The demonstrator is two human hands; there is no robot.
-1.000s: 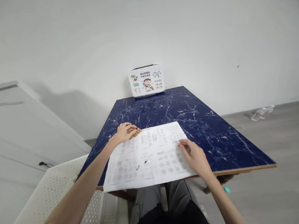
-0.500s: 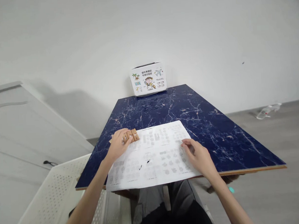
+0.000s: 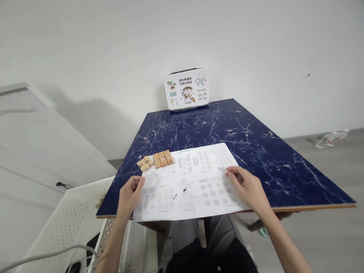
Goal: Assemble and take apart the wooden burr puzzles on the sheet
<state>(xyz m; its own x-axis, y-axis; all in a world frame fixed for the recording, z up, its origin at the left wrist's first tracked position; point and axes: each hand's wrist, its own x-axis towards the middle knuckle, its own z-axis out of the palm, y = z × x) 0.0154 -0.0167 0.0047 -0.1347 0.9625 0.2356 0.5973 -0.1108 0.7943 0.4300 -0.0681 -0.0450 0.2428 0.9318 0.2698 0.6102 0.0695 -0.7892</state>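
A large white printed sheet (image 3: 184, 188) with rows of small grey diagrams lies at the near edge of the table, its lower edge hanging slightly over. At its left edge my left hand (image 3: 130, 195) is closed, thumb and index fingertips on the paper. My right hand (image 3: 247, 190) bends over the right side, thumb and forefinger drawn together against the sheet. Several notched wooden puzzle pieces (image 3: 163, 158) stand in a row on the sheet's upper left corner. Beside them, more interlocked wooden pieces (image 3: 145, 164) lie flat, untouched by either hand.
A white cartoon-printed case (image 3: 186, 90) stands at the back of the dark blue marbled table (image 3: 199, 127), against the wall. White perforated shelving (image 3: 67, 210) with a cable (image 3: 63, 251) is at left. A clear plastic bottle (image 3: 331, 139) lies on the floor at right.
My left hand has left the wooden pieces and come back toward me to the sheet's left edge, uncovering them. My right hand stays on the sheet. The view has shifted slightly.
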